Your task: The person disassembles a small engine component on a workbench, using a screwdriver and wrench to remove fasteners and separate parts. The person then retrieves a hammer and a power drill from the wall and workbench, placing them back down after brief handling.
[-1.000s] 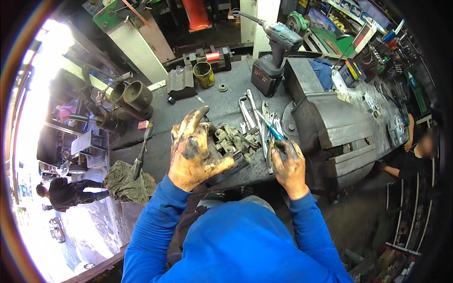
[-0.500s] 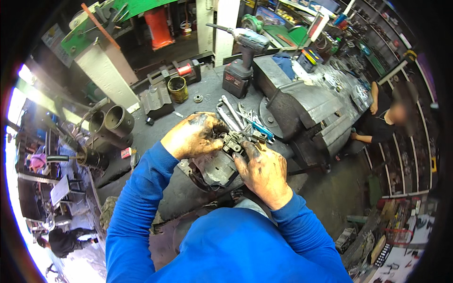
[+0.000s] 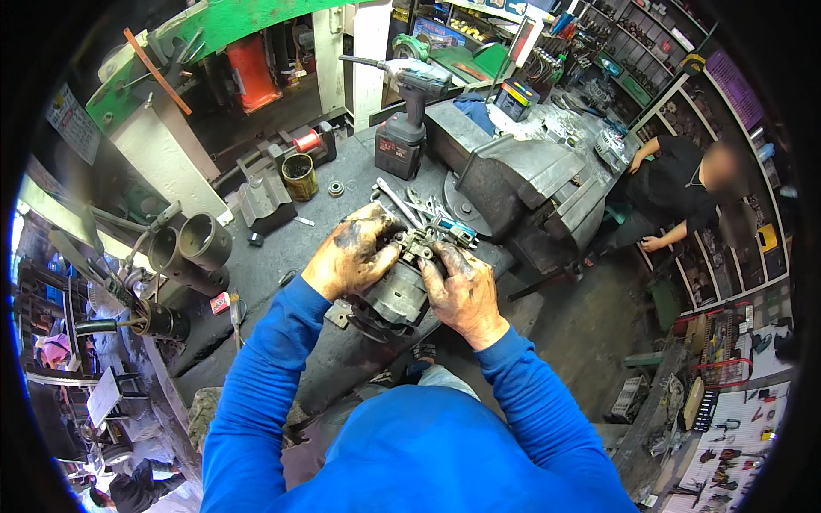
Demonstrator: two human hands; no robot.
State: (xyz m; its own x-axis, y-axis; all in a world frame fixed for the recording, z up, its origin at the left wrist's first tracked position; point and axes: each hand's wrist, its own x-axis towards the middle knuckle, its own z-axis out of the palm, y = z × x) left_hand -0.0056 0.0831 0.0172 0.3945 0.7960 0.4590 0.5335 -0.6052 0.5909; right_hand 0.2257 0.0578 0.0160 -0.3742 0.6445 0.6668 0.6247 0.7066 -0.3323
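Between my hands is a small grey metal assembly (image 3: 415, 244) with blocks and tabs on it; its exact kind does not show. My left hand (image 3: 352, 253), blackened with grease, pinches its left side with bent fingers. On the other side, the thumb and fingers of my right hand (image 3: 463, 289) close on its right edge. Directly below the assembly sits a round grey metal housing (image 3: 396, 296), like a motor body, on the bench. Whether the two touch is hidden by my fingers. Just beyond my hands lie several wrenches (image 3: 395, 202) and a blue-handled tool (image 3: 456, 231).
A cordless impact driver (image 3: 409, 111) stands upright on the dark bench (image 3: 338, 227). To the right is a large bench vise (image 3: 530, 184). A grimy can (image 3: 298, 177), a bearing (image 3: 336, 188) and metal cylinders (image 3: 205, 241) stand left. A person (image 3: 676, 192) sits at the right.
The view has shifted, so the bench things appear farther left. My hands and the small assembly have come over the round housing, which shows more now. Both hands keep their hold.
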